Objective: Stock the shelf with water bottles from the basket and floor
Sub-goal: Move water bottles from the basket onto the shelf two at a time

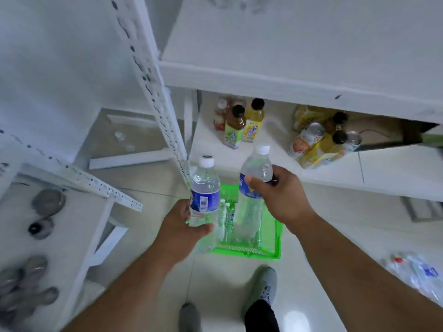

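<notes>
carrying two water bottles up from the green basket (268, 254) is the step in hand: the left hand (184, 232) is wrapped around the short bottle (205, 190), the right hand (281, 195) pinches the tall bottle (251, 195) near its shoulder. next, i judge, both go upright on the white shelf (299, 44) above the hands. at least one more bottle lies in the basket below them; blurred bottles lie on the floor right of the right arm.

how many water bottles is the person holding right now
2. One small bottle upright in the left hand, one taller bottle in the right hand, both above the green basket. More bottles lie in the basket, partly hidden.
</notes>
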Available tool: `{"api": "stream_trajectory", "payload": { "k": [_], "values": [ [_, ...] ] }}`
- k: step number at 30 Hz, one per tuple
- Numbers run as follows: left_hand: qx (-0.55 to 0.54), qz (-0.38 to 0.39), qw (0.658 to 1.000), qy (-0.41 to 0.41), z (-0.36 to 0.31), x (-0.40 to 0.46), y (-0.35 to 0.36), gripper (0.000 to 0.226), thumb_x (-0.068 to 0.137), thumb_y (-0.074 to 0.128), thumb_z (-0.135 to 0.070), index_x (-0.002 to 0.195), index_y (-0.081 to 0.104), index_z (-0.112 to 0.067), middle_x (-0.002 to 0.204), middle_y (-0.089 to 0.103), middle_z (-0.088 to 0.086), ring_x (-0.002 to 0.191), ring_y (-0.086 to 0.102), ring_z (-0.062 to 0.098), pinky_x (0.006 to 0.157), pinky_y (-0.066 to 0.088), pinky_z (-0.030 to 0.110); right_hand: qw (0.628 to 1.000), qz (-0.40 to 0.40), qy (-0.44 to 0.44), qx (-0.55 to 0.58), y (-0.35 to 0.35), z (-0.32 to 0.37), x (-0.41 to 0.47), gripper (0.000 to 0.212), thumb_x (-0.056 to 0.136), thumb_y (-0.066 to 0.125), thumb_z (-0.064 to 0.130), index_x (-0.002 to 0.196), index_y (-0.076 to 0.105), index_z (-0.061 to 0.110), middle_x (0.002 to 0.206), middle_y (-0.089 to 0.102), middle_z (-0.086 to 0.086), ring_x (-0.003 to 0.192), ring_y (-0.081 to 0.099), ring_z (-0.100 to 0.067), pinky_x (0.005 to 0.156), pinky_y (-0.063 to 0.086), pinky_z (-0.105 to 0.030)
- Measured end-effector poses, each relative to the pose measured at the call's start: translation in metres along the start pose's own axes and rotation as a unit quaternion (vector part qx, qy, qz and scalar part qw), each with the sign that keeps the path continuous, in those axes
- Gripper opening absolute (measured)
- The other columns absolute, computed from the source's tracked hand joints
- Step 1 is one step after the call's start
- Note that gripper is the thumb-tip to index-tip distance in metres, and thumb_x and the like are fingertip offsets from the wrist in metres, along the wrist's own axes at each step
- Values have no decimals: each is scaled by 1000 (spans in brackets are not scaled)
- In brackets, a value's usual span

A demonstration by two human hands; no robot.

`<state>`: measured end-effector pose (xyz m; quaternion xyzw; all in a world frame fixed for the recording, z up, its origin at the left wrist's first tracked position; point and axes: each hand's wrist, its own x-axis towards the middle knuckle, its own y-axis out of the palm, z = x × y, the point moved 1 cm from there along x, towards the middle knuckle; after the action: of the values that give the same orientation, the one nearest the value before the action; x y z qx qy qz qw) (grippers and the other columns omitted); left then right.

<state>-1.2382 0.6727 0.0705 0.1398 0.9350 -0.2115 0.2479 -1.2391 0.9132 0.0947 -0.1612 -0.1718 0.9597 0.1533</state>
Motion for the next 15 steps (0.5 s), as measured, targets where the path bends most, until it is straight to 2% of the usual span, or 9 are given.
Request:
{"api": "stream_trajectory", "payload": {
  "k": [3,6,8,10,13,15],
  "values": [
    [8,-4,999,36,-40,-55,-34,51,69,86,-14,111,59,-25,105,71,-7,99,65,11,86,50,27,999,-24,-23,2,-18,74,-48,23,77,78,44,94,74,28,79,74,13,71,67,-5,64,52,-29],
    [-6,-6,997,74,-73,-101,-59,49,70,84,-5,110,61,-20,100,74,-3,85,68,1,71,48,11,998,-30,-58,-1,-34,137,-91,20,78,80,41,93,73,30,81,74,17,72,67,0,63,49,-19],
    [-18,-5,995,102,-92,-124,-71,50,69,84,-2,109,61,-20,97,75,-4,83,69,-1,67,47,7,996,-29,-79,-4,-45,172,-115,18,79,80,40,93,73,32,82,74,19,73,68,3,61,47,-14],
    [-23,-3,991,130,-110,-141,-82,52,68,85,-4,109,61,-24,98,76,-7,88,70,2,69,48,8,995,-36,-95,-4,-55,201,-132,19,79,80,41,94,73,33,84,75,19,75,68,4,64,48,-16],
    [-31,-4,985,168,-134,-159,-94,53,66,86,-6,106,61,-28,96,76,-15,86,71,1,65,50,9,991,-55,-125,-6,-70,234,-151,23,79,79,40,98,74,28,87,76,14,81,70,-2,73,54,-24],
    [-36,-9,982,184,-148,-165,-98,53,66,87,-4,106,62,-28,96,76,-13,85,72,2,64,50,9,987,-55,-149,1,-79,250,-159,17,81,79,36,94,75,27,84,76,15,76,70,0,66,52,-16]
  ]
}}
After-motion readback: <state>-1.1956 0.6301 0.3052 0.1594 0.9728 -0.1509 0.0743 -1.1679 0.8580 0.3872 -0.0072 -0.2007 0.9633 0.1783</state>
